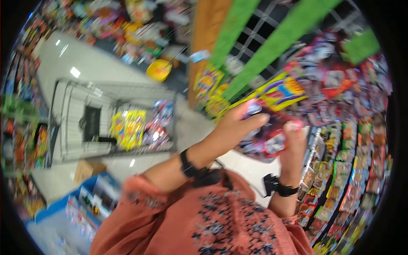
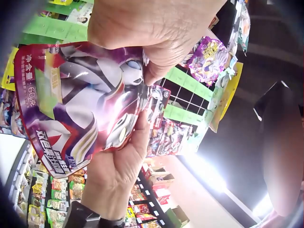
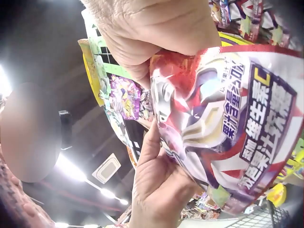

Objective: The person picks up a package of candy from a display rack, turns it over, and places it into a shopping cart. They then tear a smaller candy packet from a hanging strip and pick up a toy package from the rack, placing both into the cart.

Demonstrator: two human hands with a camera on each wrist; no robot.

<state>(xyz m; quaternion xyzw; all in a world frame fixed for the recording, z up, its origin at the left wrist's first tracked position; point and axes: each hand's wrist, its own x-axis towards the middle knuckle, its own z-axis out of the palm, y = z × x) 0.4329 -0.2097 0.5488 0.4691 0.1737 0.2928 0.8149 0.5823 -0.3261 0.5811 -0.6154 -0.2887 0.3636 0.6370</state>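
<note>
A glossy red and purple candy bag (image 1: 263, 142), printed with a masked figure and Chinese lettering, is held between both hands in front of the chest. My left hand (image 1: 233, 129) pinches one side of its edge, thumb on top; my right hand (image 1: 293, 142) grips the other side. In the left wrist view the bag (image 2: 80, 104) hangs from the left hand (image 2: 152, 31), with the right hand (image 2: 116, 175) at the same edge. The right wrist view has the bag (image 3: 228, 128) close up, between the right hand (image 3: 152, 33) and the left hand (image 3: 161, 190).
A wire shopping cart (image 1: 70, 157) at the left holds yellow bags (image 1: 129, 129) and other shiny packets (image 1: 157, 134). Beyond the hands, a yellow packet (image 1: 282, 91) and many bags hang beside green strips (image 1: 280, 42). Snack shelves (image 1: 340, 170) stand at the right, a blue-edged bin (image 1: 63, 204) lower left.
</note>
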